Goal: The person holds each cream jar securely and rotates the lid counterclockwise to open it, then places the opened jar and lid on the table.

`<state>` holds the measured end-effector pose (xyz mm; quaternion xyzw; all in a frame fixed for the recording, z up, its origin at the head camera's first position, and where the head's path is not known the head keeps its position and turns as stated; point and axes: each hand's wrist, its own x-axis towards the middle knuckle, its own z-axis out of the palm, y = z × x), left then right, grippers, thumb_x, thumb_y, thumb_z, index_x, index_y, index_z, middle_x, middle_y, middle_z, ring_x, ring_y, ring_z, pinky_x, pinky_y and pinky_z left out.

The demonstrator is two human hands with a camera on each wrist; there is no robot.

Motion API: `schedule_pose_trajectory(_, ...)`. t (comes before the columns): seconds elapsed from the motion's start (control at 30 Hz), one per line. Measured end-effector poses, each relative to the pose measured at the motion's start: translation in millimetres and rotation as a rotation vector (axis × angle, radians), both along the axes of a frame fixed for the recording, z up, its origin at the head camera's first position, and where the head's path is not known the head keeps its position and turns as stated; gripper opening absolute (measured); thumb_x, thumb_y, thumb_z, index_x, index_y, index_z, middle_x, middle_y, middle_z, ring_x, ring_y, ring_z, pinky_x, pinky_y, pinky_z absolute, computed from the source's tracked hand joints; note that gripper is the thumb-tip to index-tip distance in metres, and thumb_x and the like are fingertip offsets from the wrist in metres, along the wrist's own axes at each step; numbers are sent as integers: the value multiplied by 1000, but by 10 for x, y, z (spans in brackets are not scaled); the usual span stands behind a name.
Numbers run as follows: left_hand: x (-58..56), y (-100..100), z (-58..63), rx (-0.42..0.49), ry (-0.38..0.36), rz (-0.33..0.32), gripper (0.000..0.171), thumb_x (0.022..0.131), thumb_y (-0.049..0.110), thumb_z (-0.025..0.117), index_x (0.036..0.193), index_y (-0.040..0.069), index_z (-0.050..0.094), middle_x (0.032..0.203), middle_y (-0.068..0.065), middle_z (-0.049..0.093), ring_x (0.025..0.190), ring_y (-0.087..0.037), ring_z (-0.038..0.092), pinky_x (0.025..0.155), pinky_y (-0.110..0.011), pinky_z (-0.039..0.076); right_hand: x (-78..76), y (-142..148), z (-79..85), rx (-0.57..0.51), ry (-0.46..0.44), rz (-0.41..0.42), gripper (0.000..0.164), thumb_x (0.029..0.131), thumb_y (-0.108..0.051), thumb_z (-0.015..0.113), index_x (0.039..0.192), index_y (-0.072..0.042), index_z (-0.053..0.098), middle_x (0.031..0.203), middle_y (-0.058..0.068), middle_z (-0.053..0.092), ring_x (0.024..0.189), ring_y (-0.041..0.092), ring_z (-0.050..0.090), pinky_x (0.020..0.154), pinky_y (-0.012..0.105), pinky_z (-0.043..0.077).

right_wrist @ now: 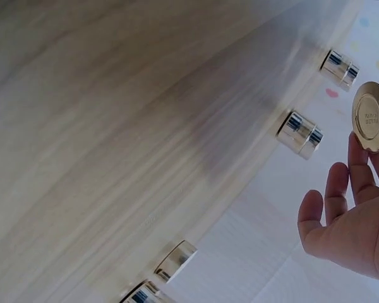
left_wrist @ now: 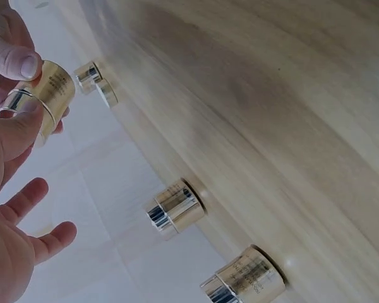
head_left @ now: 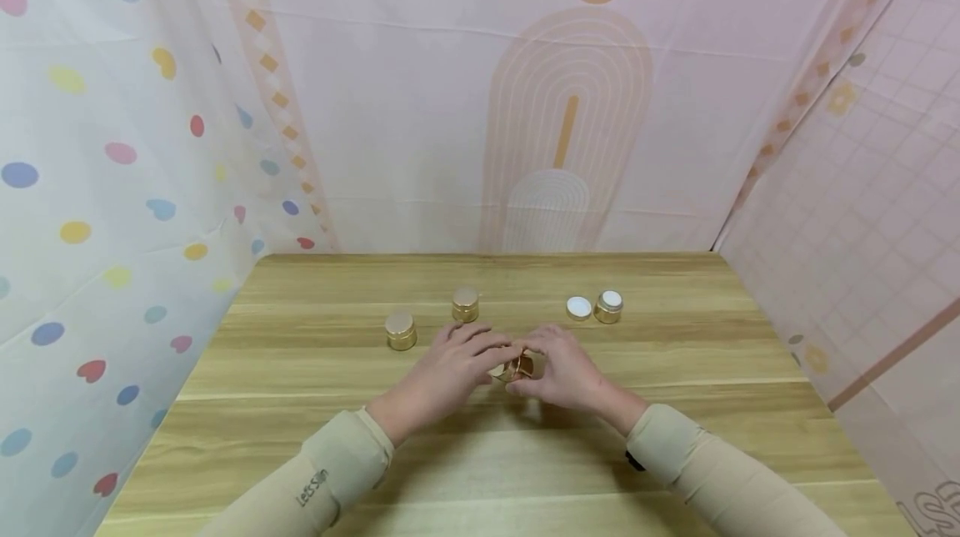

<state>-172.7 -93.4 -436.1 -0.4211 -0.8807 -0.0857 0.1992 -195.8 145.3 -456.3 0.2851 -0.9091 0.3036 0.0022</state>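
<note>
A small gold cosmetic jar (head_left: pixel 517 367) is held tilted above the table between both hands. My left hand (head_left: pixel 459 366) pinches its narrower lid end with thumb and fingers, the other fingers spread, as the left wrist view shows. At the wider body end, my right hand (head_left: pixel 561 366) grips the jar (left_wrist: pixel 57 88) with its thumb along the side. The jar's round base (right_wrist: pixel 369 118), with small embossed lettering, faces the right wrist camera. Two closed gold jars stand beyond the left hand: one farther left (head_left: pixel 401 331), the other (head_left: pixel 465 305) nearer the middle.
Beyond the right hand stands an open gold jar (head_left: pixel 609 308) with a white top surface. Its neighbour is a loose lid (head_left: pixel 578 308), white inside facing up. The wooden table (head_left: pixel 300 387) ends at a patterned curtain (head_left: pixel 405 128) at the back.
</note>
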Motion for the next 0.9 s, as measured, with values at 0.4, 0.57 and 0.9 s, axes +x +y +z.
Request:
schedule_pose_trajectory(0.4, 11, 54, -42, -39, 14, 17, 60, 85, 23, 88, 141, 19, 67, 133, 2, 74, 129, -26, 65, 107, -55, 54, 2, -36, 5, 67, 100, 33, 52, 76, -35, 95, 121, -16, 78, 117, -1, 80, 115, 22, 65, 105, 49, 51)
schedule_pose_trajectory(0.57, 12, 68, -58, -41, -48, 25, 54, 90, 17, 85, 140, 22, 65, 133, 2, 73, 129, -26, 65, 109, -54, 53, 6, -40, 4, 58, 107, 17, 47, 74, -32, 96, 116, -19, 78, 114, -4, 80, 114, 21, 65, 104, 48, 51)
schedule_pose_trajectory(0.9, 26, 74, -91, -50, -30, 44, 53, 96, 28, 80, 144, 19, 62, 129, 1, 72, 125, -26, 65, 105, -49, 53, 10, -51, 13, 80, 80, -5, 48, 75, -29, 97, 116, -15, 77, 114, -1, 80, 115, 23, 66, 106, 50, 50)
